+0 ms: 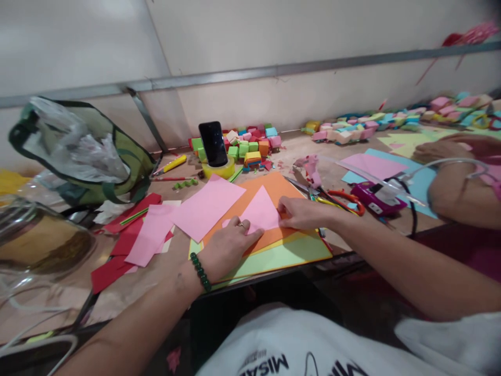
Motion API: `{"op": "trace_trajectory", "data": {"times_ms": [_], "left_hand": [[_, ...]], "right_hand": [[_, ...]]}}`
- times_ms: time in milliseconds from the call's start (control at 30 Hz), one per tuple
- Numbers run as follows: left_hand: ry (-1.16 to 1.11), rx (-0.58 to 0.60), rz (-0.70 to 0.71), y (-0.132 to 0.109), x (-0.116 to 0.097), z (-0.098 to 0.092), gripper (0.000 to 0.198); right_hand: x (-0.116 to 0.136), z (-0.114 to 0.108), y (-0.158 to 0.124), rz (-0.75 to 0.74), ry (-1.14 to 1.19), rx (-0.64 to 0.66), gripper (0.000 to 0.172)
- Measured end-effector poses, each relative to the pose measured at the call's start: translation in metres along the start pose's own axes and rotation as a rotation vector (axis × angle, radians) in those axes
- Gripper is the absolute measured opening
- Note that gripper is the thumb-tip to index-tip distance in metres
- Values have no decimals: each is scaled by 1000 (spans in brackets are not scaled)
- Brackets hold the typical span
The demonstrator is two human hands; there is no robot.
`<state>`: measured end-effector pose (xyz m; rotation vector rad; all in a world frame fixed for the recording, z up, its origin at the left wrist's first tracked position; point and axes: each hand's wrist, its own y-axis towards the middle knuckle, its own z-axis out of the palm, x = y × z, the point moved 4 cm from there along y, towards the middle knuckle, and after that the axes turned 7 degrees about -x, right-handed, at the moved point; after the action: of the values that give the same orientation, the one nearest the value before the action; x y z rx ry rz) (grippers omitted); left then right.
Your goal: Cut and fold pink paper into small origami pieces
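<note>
A small pink paper, folded to a triangle shape, lies on an orange sheet stacked over yellow and green sheets. My left hand, with a ring and a green bead bracelet, rests on the paper's lower left edge with its fingers lying flat. My right hand presses the paper's right corner, fingers bent onto it.
Loose pink sheets and red sheets lie to the left. A phone stands in a yellow tape roll. Coloured paper cubes, red scissors, a purple glue gun, a green bag and another person's arm surround them.
</note>
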<state>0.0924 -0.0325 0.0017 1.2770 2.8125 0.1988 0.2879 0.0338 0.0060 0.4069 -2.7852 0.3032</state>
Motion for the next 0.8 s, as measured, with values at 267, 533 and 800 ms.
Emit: {"op": "trace_trajectory", "data": {"times_ms": [267,533,800], "left_hand": [[3,-10,1,-2,-4,-4,42],[67,-20,-11,-12,-5,-5,41],[95,-58,-160,-59,2,-14,42]], "right_hand": [[-2,-17,-22,2,-43,-161,24],[40,19,-46,-485,-146,-180,40],[19,13,-55,-457,-188,-217,36]]}}
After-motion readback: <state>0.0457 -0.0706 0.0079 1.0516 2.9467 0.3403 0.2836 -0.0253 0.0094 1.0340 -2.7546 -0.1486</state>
